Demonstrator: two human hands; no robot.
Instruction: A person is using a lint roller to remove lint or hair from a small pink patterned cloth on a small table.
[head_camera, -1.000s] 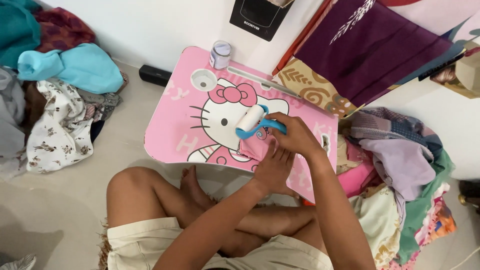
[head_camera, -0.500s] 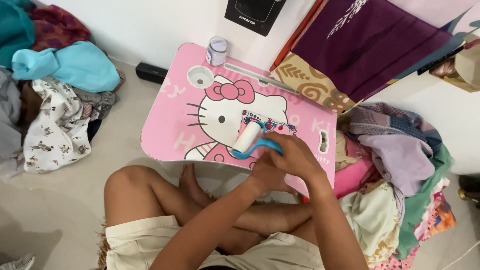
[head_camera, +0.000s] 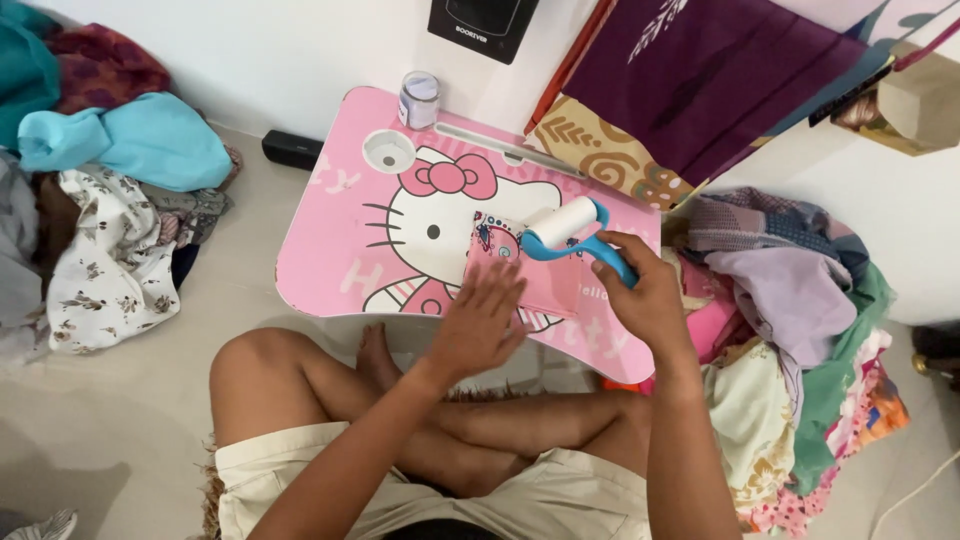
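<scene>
Pink patterned cloth, pressed flat on the pink cartoon-cat table by the open left hand, could bunch if the right hand, clenched on the blue-handled white lint roller, drags it.

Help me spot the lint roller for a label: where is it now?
In the head view the lint roller is right of centre on the pink table, its blue handle in the right hand, its white roll on the small pink cloth.
</scene>
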